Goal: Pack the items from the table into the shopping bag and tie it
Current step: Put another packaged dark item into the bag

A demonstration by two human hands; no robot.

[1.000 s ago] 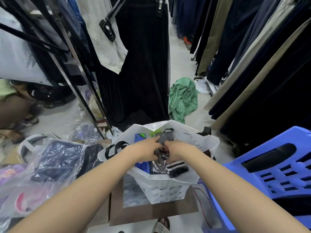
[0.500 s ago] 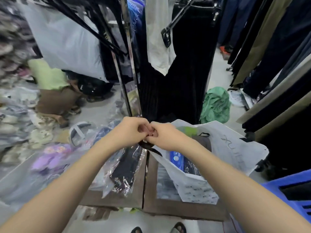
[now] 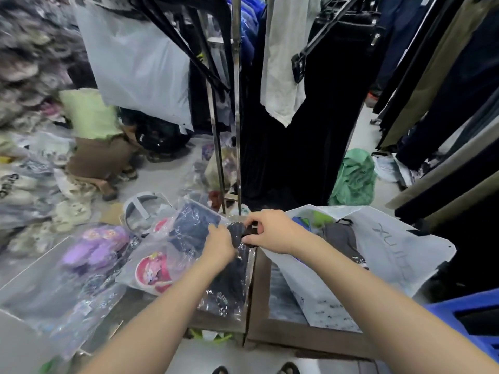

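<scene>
Both my hands meet over the seam between the two worktop halves. My left hand pinches the clear wrapper of a dark garment packet lying on the worktop. My right hand is curled around the packet's black top end, fingers closed on it. The white shopping bag stands open just right of my hands, blue, green and grey items inside. More wrapped packets lie to the left, one with pink slippers.

Bare forearms, dark sandals
</scene>
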